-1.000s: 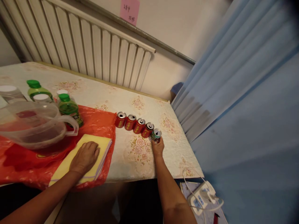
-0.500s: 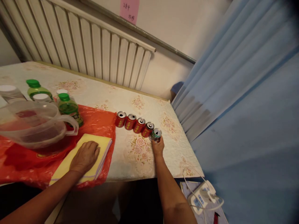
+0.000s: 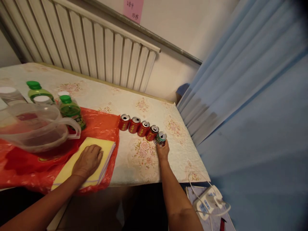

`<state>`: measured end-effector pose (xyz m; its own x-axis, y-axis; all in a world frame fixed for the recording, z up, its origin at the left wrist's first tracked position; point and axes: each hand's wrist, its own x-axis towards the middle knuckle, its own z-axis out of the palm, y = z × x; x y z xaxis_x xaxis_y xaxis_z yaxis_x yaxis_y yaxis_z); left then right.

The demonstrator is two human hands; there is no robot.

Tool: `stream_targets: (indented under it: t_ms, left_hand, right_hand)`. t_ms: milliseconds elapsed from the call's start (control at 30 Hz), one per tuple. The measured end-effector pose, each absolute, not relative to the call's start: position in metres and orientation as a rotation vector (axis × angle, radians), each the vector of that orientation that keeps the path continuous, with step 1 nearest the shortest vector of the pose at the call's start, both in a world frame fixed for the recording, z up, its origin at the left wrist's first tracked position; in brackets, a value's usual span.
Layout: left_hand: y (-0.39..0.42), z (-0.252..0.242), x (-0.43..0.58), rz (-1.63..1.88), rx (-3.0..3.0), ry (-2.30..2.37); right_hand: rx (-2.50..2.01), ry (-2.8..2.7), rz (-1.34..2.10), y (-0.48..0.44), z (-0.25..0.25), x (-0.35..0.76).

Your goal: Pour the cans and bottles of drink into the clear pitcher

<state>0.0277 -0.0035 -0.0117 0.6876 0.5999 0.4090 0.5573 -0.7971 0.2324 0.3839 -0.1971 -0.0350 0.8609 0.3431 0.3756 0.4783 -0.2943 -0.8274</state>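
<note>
My right hand (image 3: pixel 163 150) grips a green can (image 3: pixel 160 137) that stands on the table at the right end of a row of several red cans (image 3: pixel 139 125). The fingers wrap round its near side. My left hand (image 3: pixel 88 159) lies flat, palm down, on a folded yellow cloth (image 3: pixel 106 153). The cloth rests on a red plastic sheet (image 3: pixel 101 120) at the table's front left.
A clear plastic jug (image 3: pixel 36 130) and two green-capped bottles (image 3: pixel 69 110) stand on the red sheet. The floral tablecloth (image 3: pixel 144 157) ends just right of the cans. A radiator (image 3: pixel 96 48) runs behind, a blue curtain (image 3: pixel 252 96) at right. A white power strip (image 3: pixel 207 202) lies below.
</note>
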Motion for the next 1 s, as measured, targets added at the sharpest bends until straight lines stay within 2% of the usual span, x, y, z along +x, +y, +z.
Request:
stream_targets:
  t_ms: [1000]
  left_hand:
    - [-0.0032, -0.0133, 0.0262, 0.668, 2.869, 0.974]
  right_hand:
    - [-1.932, -0.596, -0.169, -0.1978, -0.0312, 0.3827]
